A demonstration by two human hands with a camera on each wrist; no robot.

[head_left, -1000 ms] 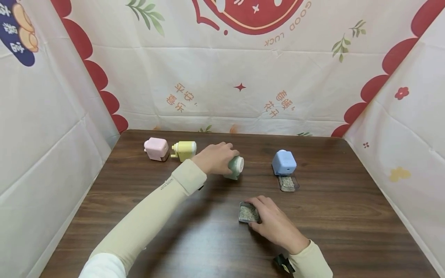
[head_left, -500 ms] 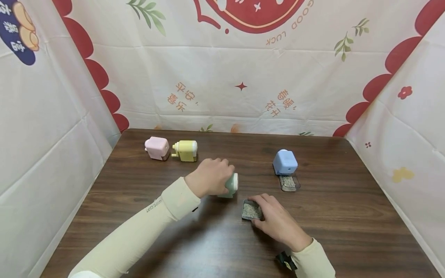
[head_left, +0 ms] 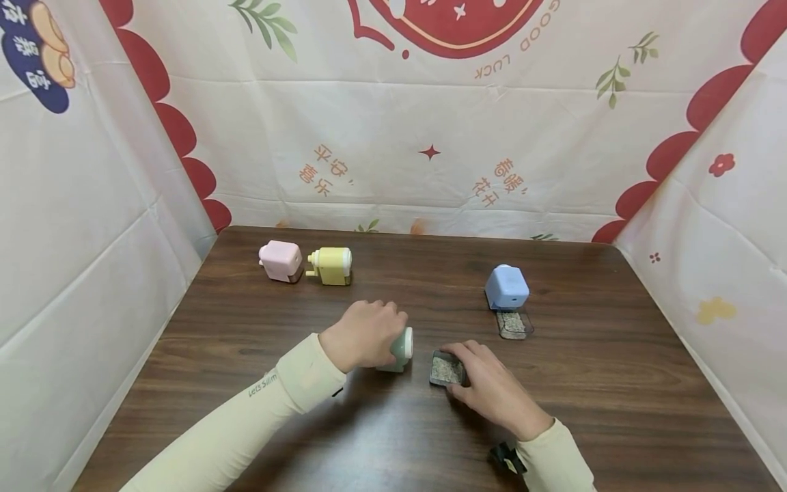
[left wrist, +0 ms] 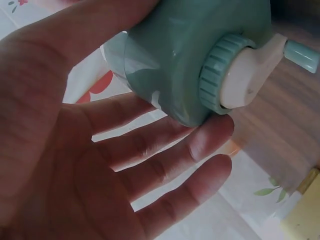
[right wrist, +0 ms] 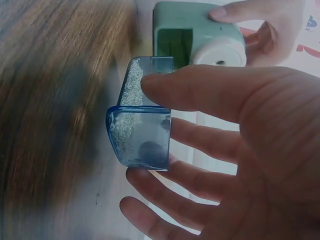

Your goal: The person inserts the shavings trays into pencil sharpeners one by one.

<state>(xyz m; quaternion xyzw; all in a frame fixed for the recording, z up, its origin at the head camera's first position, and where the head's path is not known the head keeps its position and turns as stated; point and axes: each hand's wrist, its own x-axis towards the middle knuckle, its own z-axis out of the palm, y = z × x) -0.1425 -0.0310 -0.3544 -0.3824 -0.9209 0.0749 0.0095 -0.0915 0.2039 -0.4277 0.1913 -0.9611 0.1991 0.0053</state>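
We are holding a green sharpener (head_left: 401, 350) in our left hand (head_left: 364, 333), its white crank (left wrist: 255, 70) and green knob (left wrist: 301, 56) sticking out at one end, its round white face (right wrist: 225, 47) pointing toward a clear, bluish tray (right wrist: 152, 127), a rectangular slot (right wrist: 172, 42) gaping below that face. Just beside it, we are pinching the tray upright in our right hand (head_left: 492, 386), pale, speckled shavings (right wrist: 132, 90) covering its bottom.

Bright head view, pale glare on the brown tabletop (head_left: 393, 437); dimmer, softer wrist views.
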